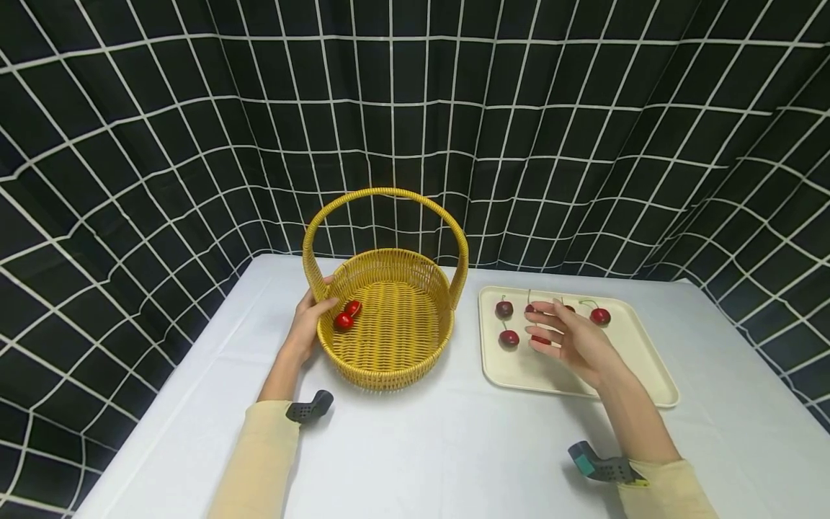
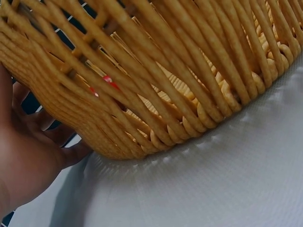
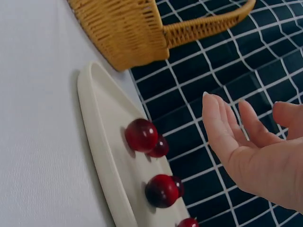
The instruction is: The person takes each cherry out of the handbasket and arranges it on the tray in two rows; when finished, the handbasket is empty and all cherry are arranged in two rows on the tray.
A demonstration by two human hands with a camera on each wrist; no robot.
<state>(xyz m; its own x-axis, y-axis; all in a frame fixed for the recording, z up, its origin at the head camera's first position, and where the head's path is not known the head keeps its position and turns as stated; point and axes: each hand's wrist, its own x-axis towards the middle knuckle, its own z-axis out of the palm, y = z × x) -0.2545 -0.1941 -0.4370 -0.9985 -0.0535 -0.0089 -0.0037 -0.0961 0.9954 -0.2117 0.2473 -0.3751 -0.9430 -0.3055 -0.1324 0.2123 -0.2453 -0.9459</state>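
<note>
The right hand [image 1: 579, 344] hangs over the cream tray [image 1: 635, 357], its fingers loosely spread and holding nothing; the stemmed cherries [image 1: 509, 338] lie below and around the fingertips, apart from them. The left hand [image 1: 303, 329] grips the yellow wicker basket [image 1: 389, 378] at its side, thumb at the rim and fingers outside; two red cherries [image 1: 344, 321] rest inside, near that thumb. The step in hand looks like a reach over the tray: picking up one cherry would call for lowering the right fingertips and pinching gently, the left steadying the basket.
</note>
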